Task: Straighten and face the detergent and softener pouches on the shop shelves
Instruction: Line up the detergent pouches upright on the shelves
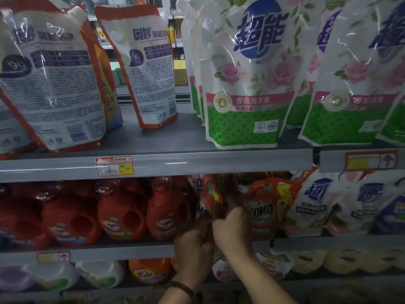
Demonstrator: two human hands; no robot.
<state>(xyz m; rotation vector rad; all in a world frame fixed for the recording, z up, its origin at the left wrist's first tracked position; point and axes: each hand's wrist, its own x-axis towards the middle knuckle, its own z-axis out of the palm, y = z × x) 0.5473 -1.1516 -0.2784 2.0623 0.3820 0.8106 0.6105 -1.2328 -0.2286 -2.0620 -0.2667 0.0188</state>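
Tilted red OMO pouch (210,197) leans just left of the upright OMO pouch (266,208). Its bottom edge sits in both fists, left hand (195,240) and right hand (232,229) curled tight on it. Further left are OMO bottles (122,213), up above are rose-print 超能 pouches (247,73), and up-left is a "99" price tag (115,165).

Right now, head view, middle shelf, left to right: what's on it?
red OMO bottles → turned OMO pouch, gripped low down by the left hand → front-facing OMO pouch → white pouch with blue logo → white and purple pouch
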